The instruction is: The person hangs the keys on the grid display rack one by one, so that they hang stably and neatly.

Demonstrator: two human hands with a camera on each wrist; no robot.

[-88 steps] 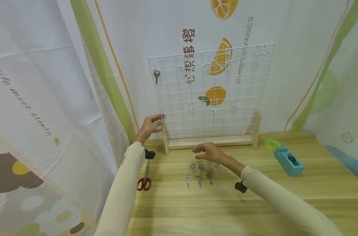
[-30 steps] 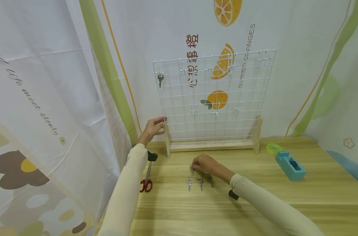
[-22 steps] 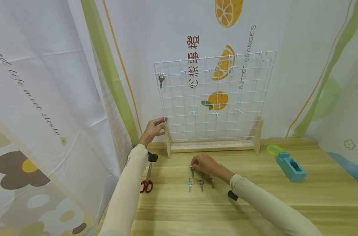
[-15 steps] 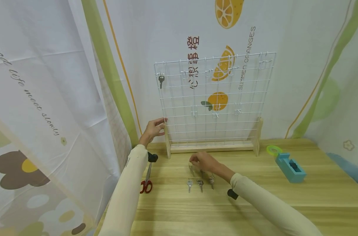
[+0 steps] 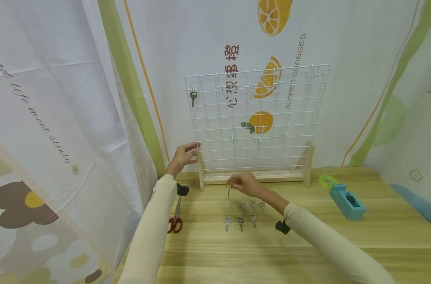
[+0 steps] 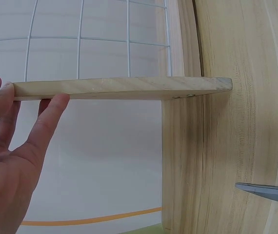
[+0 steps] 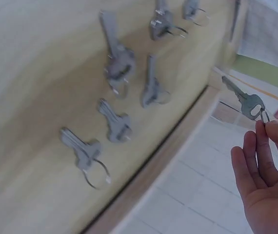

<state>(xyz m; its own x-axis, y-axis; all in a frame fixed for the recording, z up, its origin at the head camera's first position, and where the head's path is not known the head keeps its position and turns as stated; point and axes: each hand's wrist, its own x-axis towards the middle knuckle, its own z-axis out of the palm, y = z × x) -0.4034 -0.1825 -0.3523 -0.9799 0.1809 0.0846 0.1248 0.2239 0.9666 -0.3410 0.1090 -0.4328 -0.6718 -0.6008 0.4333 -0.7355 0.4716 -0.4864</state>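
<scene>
A white wire grid rack [image 5: 254, 149] stands on wooden feet at the back of the table. My left hand [image 5: 182, 156] grips its left side; in the left wrist view, fingers lie on both sides of the wooden upright [image 6: 119, 87]. My right hand [image 5: 246, 184] pinches the ring of a key [image 7: 250, 105] between thumb and fingertip. In the head view the key hangs above the table, just in front of the rack's base bar. Several loose keys [image 5: 227, 223] lie in two rows below that hand. One dark key [image 5: 193, 98] hangs at the grid's upper left.
Several white hooks [image 5: 232, 136] are fixed on the grid. Red-handled scissors [image 5: 175, 223] lie at the left beside my forearm. A blue tape dispenser [image 5: 348, 203] and a green tape roll [image 5: 321, 182] sit at the right. A printed curtain [image 5: 361, 79] hangs behind.
My right hand reached down to the back row of keys, took the leftmost one by its ring and raised it towards the rack. My left hand has stayed on the rack.
</scene>
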